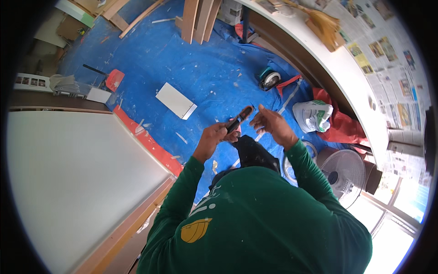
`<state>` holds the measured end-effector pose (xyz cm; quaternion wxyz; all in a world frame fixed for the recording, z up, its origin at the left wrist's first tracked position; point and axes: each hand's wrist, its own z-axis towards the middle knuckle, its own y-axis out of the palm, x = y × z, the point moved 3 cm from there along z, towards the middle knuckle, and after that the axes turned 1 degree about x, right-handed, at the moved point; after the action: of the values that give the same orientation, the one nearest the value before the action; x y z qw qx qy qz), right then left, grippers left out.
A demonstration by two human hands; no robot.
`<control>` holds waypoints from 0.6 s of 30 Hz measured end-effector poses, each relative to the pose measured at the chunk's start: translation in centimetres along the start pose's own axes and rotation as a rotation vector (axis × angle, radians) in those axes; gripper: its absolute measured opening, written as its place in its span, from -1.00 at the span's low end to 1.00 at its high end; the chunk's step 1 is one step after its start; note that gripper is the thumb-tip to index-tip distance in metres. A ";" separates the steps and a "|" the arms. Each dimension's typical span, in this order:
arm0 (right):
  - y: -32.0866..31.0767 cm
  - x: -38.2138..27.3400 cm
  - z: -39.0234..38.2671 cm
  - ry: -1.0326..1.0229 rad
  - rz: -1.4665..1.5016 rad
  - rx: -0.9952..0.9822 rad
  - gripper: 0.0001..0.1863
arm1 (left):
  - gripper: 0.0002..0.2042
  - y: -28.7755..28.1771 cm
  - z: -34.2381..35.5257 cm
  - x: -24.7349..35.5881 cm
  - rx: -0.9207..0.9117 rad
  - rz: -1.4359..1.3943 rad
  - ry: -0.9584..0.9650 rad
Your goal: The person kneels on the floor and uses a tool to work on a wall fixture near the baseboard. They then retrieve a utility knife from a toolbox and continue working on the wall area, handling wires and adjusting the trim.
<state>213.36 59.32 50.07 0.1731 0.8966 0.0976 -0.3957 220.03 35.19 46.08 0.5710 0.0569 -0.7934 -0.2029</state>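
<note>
Blue plastic sheet (146, 55) covers the floor, with white bits and scraps on it. Closest is a green shirt (273, 214) with long sleeves and a yellow hat picture on it. Both arms reach forward, and the hands come near each other in front of a dark trouser leg (258, 153). The left hand (213, 140) has its fingers curled round a dark, long tool (234, 124), which slants up to the right. Its far end has a brown edge. The right hand (276, 128) is just beside that end, with its fingers partly bent and a bit apart. I cannot tell if its fingertips pinch anything; a thin dark bit by them is too small to make out. The left hand hides part of the tool, so I cannot tell what kind it is.

Over to the right are a fan (344, 176) and a white bag (311, 116) by some red cloth (344, 125). A white board (175, 101) lies ahead. Farther off are a round saw (270, 80), a red dustpan (115, 80) and some wood planks (197, 20), cut off at the top.
</note>
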 end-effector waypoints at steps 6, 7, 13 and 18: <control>5.0 -12.8 14.9 -0.142 -0.365 -0.342 -0.51 | -0.47 -10.6 4.4 7.1 0.154 -0.285 0.069; 7.0 -14.2 16.2 -0.171 -0.481 -0.353 -0.42 | -0.48 -12.1 3.9 7.8 0.205 -0.294 0.072; 17.9 -23.9 27.0 -0.610 -0.948 -0.655 0.00 | -0.50 -22.0 6.7 12.3 0.290 -0.273 0.046; 22.8 -29.8 37.6 -0.470 -1.066 -0.831 -0.43 | -0.55 -30.8 14.9 16.4 0.172 -0.366 -0.046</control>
<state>175.19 22.62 53.98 0.2998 0.4776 0.6254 -0.5393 196.27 5.68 44.69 0.4992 0.2442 -0.7972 -0.2359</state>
